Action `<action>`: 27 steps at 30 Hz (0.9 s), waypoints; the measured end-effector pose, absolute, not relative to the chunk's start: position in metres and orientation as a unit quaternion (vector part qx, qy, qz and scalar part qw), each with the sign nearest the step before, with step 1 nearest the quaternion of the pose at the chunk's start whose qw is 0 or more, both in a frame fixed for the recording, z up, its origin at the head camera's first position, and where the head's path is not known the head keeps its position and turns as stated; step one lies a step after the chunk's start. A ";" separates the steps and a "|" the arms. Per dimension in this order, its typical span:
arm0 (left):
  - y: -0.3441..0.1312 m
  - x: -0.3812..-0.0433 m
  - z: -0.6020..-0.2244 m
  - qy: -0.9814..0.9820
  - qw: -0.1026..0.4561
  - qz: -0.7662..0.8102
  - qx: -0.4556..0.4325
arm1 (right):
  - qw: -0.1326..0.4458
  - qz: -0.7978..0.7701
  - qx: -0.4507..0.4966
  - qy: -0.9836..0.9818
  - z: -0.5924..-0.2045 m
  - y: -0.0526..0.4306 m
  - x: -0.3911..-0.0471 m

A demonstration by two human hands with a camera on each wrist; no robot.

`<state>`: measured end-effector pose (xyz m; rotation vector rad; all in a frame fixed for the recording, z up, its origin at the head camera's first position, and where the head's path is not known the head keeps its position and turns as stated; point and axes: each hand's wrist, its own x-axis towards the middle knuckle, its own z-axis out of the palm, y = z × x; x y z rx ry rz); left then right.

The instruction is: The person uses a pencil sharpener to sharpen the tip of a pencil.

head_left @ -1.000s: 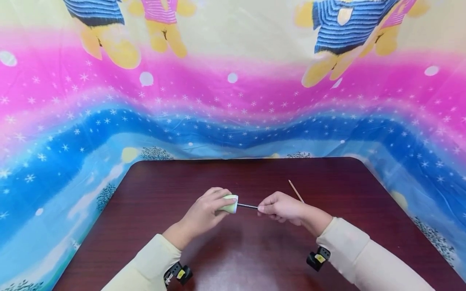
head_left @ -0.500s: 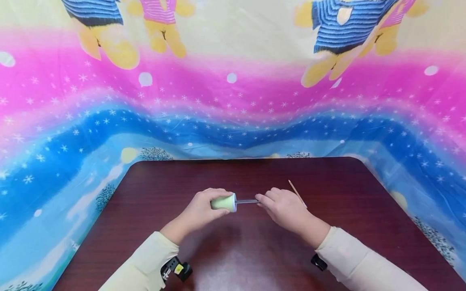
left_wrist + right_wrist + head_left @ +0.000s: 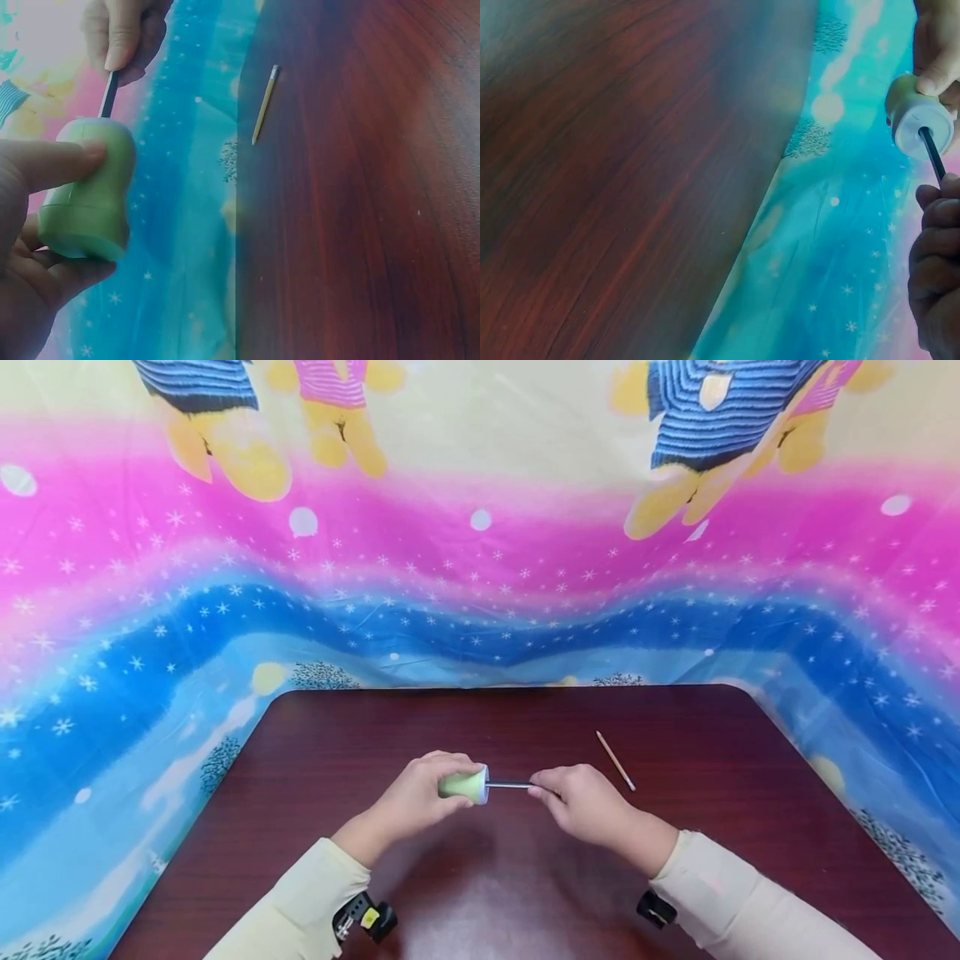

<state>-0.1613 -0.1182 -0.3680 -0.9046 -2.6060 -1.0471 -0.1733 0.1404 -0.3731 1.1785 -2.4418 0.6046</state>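
My left hand (image 3: pixel 408 793) grips a pale green, waisted pencil sharpener (image 3: pixel 94 180), thumb on one side and fingers on the other. Its white end face (image 3: pixel 921 133) points towards my right hand (image 3: pixel 588 802). A dark pencil (image 3: pixel 510 785) is in the hole of that face, and my right thumb and fingers pinch its other end. Both hands hold these above the table. The pencil's tip is hidden inside the sharpener.
On the dark red wooden table (image 3: pixel 360 727) lies a second, light wooden pencil (image 3: pixel 617 762), beyond my right hand. A colourful patterned cloth (image 3: pixel 480 568) hangs behind and beside the table.
My right hand has changed its hold, rolling over the pencil and back to a thumb-and-finger pinch. The left hand shows more of the sharpener than a second ago. The loose pencil stays put.
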 end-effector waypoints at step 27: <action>-0.112 -0.164 -0.382 -0.853 0.249 -0.278 -0.365 | -0.030 0.303 0.305 -0.902 -0.365 0.148 -0.187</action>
